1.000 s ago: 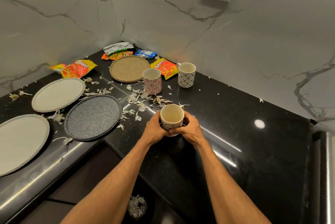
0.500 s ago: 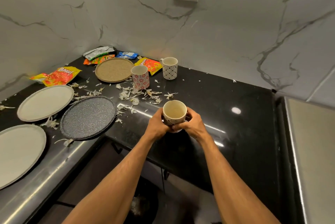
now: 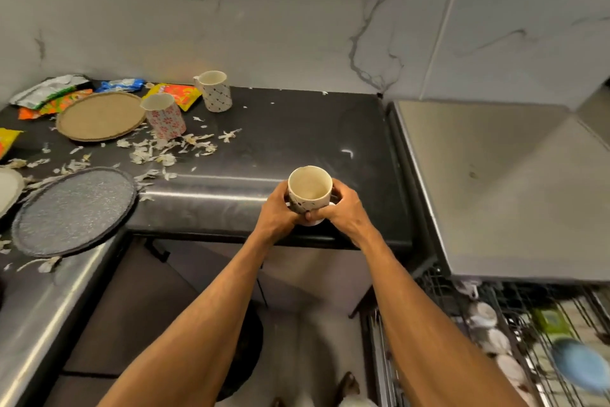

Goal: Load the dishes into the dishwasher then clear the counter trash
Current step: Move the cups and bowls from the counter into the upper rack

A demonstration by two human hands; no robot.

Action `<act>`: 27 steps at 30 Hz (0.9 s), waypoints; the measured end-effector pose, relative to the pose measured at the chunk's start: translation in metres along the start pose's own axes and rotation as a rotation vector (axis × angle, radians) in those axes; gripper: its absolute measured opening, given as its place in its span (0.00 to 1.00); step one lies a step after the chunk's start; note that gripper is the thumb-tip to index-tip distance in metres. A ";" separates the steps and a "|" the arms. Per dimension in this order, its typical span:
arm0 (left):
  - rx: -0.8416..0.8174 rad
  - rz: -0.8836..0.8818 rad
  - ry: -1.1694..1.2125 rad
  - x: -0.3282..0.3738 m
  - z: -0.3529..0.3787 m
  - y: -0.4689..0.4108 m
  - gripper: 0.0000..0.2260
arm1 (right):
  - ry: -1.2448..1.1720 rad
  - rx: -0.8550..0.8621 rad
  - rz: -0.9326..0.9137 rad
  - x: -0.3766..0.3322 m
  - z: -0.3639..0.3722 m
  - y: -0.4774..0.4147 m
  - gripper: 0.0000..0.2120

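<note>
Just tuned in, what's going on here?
A person holds a mug in both hands, left hand and right hand curled round it, near the counter's front edge. The open dishwasher rack at lower right already holds dishes. Two mugs, plates, wrappers and peels lie on the counter.

The desk (image 3: 297,129) is black polished stone, glossy enough to carry streaks of light along its rounded edge, and the wall (image 3: 297,27) behind is smooth white marble with grey veins. The cream mug (image 3: 309,187), floral mug (image 3: 163,116) and dotted mug (image 3: 214,91) look like glazed ceramic, smooth and faintly shiny, while the grey plate (image 3: 74,210) is speckled, matt and grainy and the tan plate (image 3: 100,114) is equally dull and sandy. The wrappers (image 3: 49,90) are crinkled glossy plastic film, the peel scraps (image 3: 165,149) are dry and papery, the dishwasher top (image 3: 495,182) is brushed metal with a dull sheen, and its rack (image 3: 435,284) is thin dark wire.
</note>
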State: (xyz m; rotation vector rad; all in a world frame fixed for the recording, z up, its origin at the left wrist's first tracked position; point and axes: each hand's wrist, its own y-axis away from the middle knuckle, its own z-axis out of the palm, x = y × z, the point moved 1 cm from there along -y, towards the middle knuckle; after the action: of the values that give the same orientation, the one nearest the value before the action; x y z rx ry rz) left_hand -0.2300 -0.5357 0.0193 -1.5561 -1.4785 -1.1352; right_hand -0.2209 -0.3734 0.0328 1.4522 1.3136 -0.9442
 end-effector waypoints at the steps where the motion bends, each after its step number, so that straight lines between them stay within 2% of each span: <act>1: -0.015 0.013 -0.009 0.005 0.010 0.000 0.38 | 0.011 0.030 0.000 0.001 -0.010 0.006 0.36; 15: -0.199 0.104 -0.009 0.076 0.158 0.044 0.36 | -0.005 0.227 0.028 0.046 -0.152 0.096 0.37; 23: -0.296 0.020 -0.037 0.093 0.252 0.077 0.38 | -0.040 0.235 0.132 0.087 -0.235 0.149 0.34; 27: -0.403 -0.042 -0.060 0.092 0.304 0.099 0.40 | -0.083 0.258 0.224 0.123 -0.271 0.182 0.34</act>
State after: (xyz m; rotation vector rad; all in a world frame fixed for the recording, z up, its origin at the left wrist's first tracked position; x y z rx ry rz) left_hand -0.0964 -0.2315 -0.0008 -1.8467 -1.3842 -1.4919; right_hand -0.0363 -0.0780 0.0142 1.6981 0.9709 -1.0394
